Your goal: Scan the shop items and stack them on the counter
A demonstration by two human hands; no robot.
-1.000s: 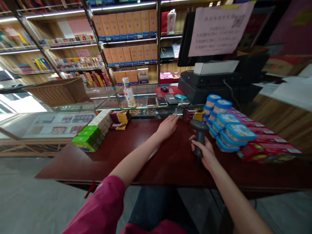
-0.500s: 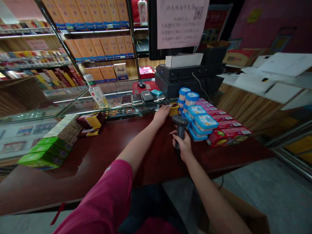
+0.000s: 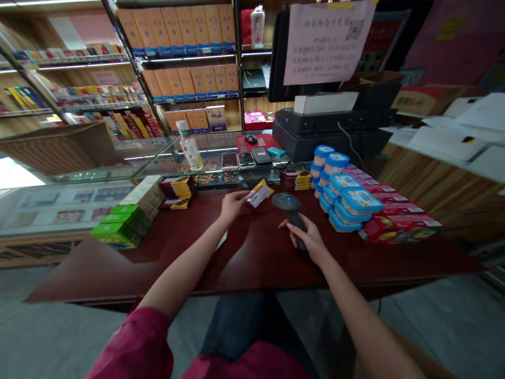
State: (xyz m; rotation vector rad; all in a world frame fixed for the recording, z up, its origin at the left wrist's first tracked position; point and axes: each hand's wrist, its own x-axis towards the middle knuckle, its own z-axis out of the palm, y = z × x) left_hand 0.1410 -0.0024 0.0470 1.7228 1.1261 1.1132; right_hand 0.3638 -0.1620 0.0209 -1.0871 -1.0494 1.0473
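My left hand (image 3: 232, 203) is closed on a small flat pack (image 3: 259, 193), white and yellow, and holds it above the dark red table (image 3: 256, 258). My right hand (image 3: 310, 239) grips the handle of a black barcode scanner (image 3: 290, 206). The scanner's head sits just right of the pack and tilts toward it. A stack of similar dark red and yellow packs (image 3: 295, 180) lies behind the scanner at the table's far edge.
Blue-lidded tubs (image 3: 347, 202) on red boxes (image 3: 398, 226) fill the table's right. Green boxes (image 3: 122, 223) and another pack stack (image 3: 179, 188) lie on the left. A glass counter (image 3: 165, 166) carries a bottle (image 3: 188, 147) and phones (image 3: 239, 159). Behind stands a till (image 3: 327, 129).
My left hand reached to the pack stack at the far edge, then drew back toward me with one pack. My right hand tilted the scanner toward it.
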